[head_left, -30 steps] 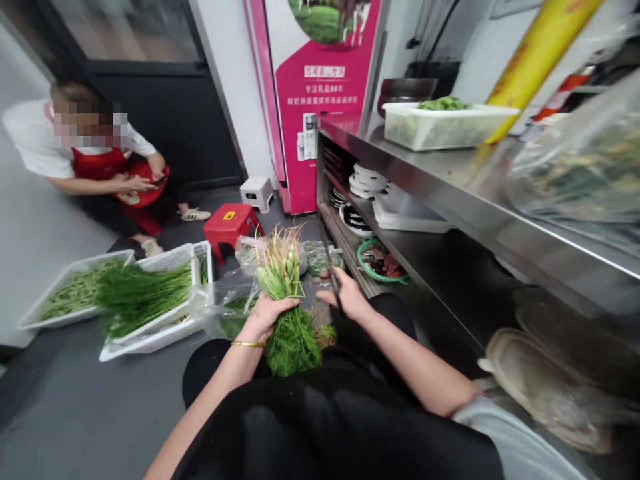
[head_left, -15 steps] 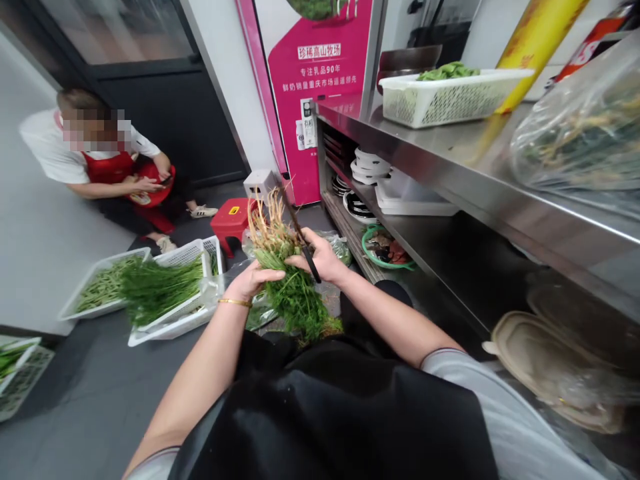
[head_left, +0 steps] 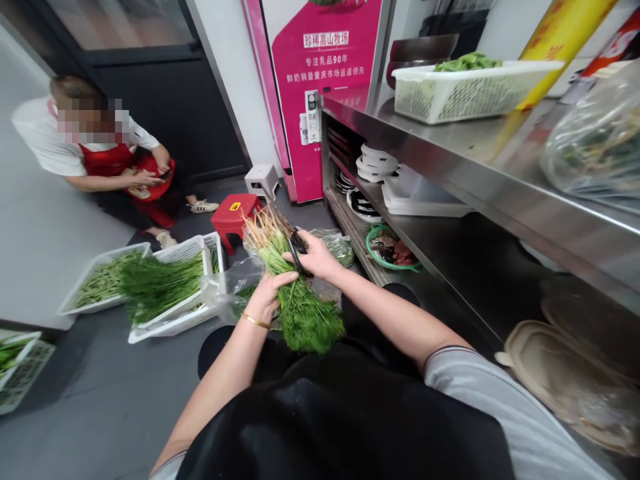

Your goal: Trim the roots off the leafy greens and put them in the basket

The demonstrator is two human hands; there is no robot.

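My left hand point(head_left: 270, 293) is closed around a bunch of feathery green herbs point(head_left: 313, 317), its leafy end hanging toward my lap and its pale roots point(head_left: 261, 230) pointing away from me. In my right hand point(head_left: 317, 257) is a pair of scissors point(head_left: 296, 250) with black handles. The dark blades lie alongside the root end, partly behind the stems, and whether they touch cannot be made out. Below the bunch, clear plastic bags point(head_left: 240, 287) with greens lie on the floor.
White baskets hold feathery greens point(head_left: 163, 283) and green beans point(head_left: 107, 280) at left. A red stool point(head_left: 235, 217) stands ahead. Along the right runs a steel counter point(head_left: 465, 160) with a white basket point(head_left: 450, 97) on top. A co-worker in a red apron point(head_left: 107, 163) sits at far left.
The herb bunch has tilted and shifted slightly right, with its roots drawn closer together. My left hand has moved right along with it. The scissors have turned, so their handle loops show.
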